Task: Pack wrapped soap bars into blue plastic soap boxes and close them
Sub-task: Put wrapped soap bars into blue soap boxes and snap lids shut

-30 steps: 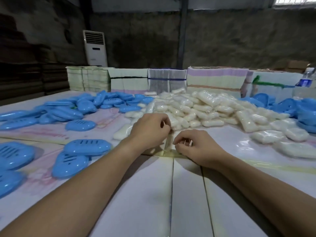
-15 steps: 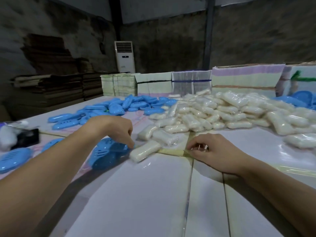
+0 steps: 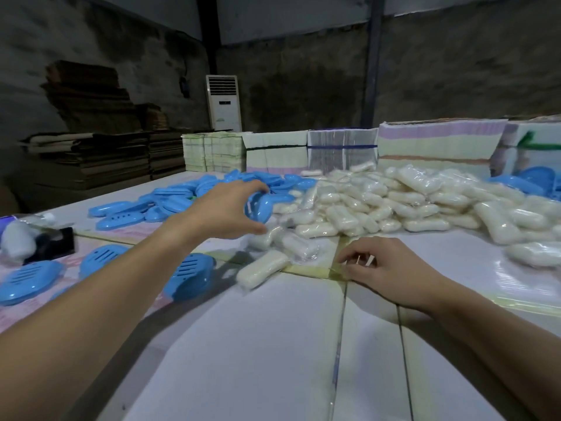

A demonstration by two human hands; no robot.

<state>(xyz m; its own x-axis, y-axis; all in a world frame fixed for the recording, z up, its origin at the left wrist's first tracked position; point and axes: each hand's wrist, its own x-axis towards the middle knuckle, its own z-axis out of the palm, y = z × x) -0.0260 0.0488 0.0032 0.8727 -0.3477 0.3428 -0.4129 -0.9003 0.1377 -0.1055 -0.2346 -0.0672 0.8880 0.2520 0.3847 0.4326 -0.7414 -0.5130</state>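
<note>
Head-worn view — forward, downward, close over table

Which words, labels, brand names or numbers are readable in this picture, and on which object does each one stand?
None can be read.
White floor-standing air conditioner: small dark panel and green mark, too blurred.
Stacked bundles of printed flat cartons: only coloured stripes visible.
Blue plastic soap boxes: slots only, no text.

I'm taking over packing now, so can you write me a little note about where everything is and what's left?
Left hand: open, reaching over an open blue plastic soap box, holding nothing.
Right hand: fingers curled, resting on the white table; holding anything? Can't tell.
Wrapped white soap bars: big pile ahead; one loose bar nearest.
Closed blue boxes: left.
Left: put soap in, close.
</note>
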